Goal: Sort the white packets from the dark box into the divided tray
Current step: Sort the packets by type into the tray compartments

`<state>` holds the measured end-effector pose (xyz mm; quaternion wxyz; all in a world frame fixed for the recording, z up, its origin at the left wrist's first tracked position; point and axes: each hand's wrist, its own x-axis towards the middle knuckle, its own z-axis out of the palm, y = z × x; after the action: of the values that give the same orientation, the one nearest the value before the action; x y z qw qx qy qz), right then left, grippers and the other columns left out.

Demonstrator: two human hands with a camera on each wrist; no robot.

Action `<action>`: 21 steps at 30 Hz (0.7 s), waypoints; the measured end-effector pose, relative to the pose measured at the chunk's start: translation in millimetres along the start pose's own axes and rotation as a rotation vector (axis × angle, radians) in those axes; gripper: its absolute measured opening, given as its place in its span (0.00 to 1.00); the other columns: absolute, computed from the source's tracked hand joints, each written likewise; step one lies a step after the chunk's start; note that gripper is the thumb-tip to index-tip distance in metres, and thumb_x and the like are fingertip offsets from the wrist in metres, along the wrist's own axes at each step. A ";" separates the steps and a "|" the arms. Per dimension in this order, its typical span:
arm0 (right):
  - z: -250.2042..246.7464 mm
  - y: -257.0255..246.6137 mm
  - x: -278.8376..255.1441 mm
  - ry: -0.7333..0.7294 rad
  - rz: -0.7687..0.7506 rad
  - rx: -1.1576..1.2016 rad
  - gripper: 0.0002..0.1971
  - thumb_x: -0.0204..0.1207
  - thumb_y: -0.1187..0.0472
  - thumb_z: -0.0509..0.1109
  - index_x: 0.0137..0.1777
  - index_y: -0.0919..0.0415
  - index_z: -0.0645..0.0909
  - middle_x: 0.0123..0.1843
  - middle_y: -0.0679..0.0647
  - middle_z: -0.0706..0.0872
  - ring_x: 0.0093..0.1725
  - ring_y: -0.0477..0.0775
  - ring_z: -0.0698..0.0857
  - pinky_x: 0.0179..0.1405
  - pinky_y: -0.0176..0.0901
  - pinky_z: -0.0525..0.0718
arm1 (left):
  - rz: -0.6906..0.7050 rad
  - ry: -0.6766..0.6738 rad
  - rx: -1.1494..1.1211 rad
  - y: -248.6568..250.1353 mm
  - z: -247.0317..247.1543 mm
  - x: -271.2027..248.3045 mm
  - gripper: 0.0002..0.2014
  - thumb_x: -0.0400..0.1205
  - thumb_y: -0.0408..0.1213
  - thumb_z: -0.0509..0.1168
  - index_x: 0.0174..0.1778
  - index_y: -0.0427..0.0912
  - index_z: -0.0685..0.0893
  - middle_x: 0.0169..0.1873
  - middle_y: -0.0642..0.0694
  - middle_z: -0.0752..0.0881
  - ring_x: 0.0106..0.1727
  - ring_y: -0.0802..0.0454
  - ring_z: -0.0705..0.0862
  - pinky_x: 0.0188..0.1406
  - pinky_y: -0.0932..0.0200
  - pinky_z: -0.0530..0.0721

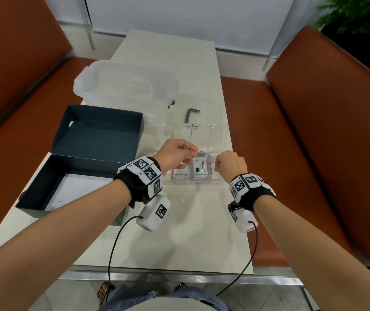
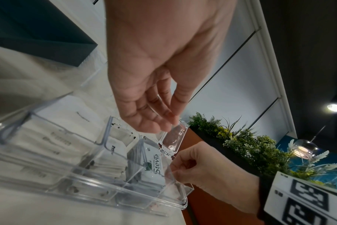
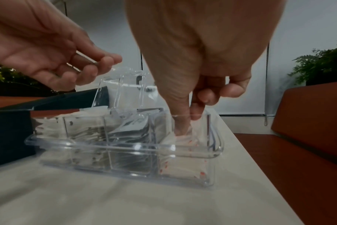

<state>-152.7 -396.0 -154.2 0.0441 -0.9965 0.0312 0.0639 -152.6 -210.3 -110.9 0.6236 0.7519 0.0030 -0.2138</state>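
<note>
1. Evidently the sorting is at its tail end: the dark blue-grey cardboard box and its open lid half lie beside the clear plastic divided tray, and no packets show in either half of the box.
2. White paper packets already stand in the tray's compartments, among them a white "Stevia" packet in the third cell from the left, with red-speckled white packets in the rightmost cell.
3. The right hand reaches into that rightmost cell; its thumb and forefinger come together on the red-speckled packets, seemingly pressing or pinching them down.
4. The left hand pinches a small clear plastic flap between thumb and fingertips above the tray's far side; it is probably a hinged lid section, though the transparent plastic makes this hard to settle.
5. I judge the step in hand to be seating the last packets. The next move calls for the right hand to let go and withdraw straight up without dragging packets out, while the left keeps the flap clear.
6. Hidden or unclear: the head view covers the two left cells with the left hand, the right fingertips sit behind the tray wall, and the frosted plastic storage tub behind the box blurs its contents.
</note>
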 end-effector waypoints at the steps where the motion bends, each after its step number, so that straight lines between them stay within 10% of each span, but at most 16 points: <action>1: -4.2 -1.2 -1.7 0.020 0.000 0.018 0.08 0.81 0.63 0.65 0.52 0.60 0.86 0.54 0.56 0.85 0.53 0.59 0.83 0.56 0.49 0.76 | 0.004 0.001 -0.003 0.5 -2.2 -1.3 0.07 0.84 0.28 0.64 0.54 0.39 0.85 0.44 0.46 0.88 0.38 0.55 0.85 0.38 0.63 0.83; 5: -31.6 -15.6 -6.4 0.185 -0.047 0.214 0.10 0.81 0.64 0.63 0.51 0.61 0.86 0.49 0.59 0.86 0.45 0.59 0.85 0.51 0.52 0.84 | 0.038 0.014 0.026 3.7 -26.6 -10.5 0.07 0.84 0.30 0.66 0.56 0.41 0.85 0.46 0.47 0.89 0.41 0.55 0.86 0.41 0.63 0.85; 12: -60.4 -120.3 -25.7 0.087 -0.395 0.443 0.08 0.78 0.65 0.68 0.50 0.59 0.88 0.41 0.48 0.85 0.37 0.40 0.79 0.37 0.13 0.70 | 0.202 0.121 0.322 -9.6 -133.5 -42.9 0.08 0.83 0.33 0.67 0.56 0.44 0.86 0.46 0.50 0.89 0.45 0.55 0.87 0.44 0.60 0.86; 17: -41.8 -214.3 -37.0 -0.232 -0.664 0.307 0.07 0.78 0.62 0.70 0.52 0.59 0.88 0.40 0.44 0.83 0.37 0.40 0.80 0.40 0.24 0.71 | 0.210 0.290 0.580 -48.0 -223.6 -64.0 0.06 0.82 0.37 0.69 0.53 0.48 0.85 0.43 0.55 0.86 0.43 0.58 0.85 0.37 0.69 0.77; 21: -18.4 -268.7 -34.9 -0.392 -0.707 0.141 0.11 0.78 0.62 0.70 0.59 0.60 0.85 0.45 0.46 0.79 0.45 0.47 0.78 0.46 0.33 0.70 | 0.091 0.397 0.775 -84.4 -262.3 -69.9 0.17 0.79 0.38 0.72 0.62 0.43 0.78 0.52 0.46 0.79 0.50 0.46 0.81 0.48 0.57 0.76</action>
<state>-166.7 -128.6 -109.0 0.1366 -0.9094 -0.3178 0.2311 -155.6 73.1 -132.8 0.2917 0.9562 0.0090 -0.0228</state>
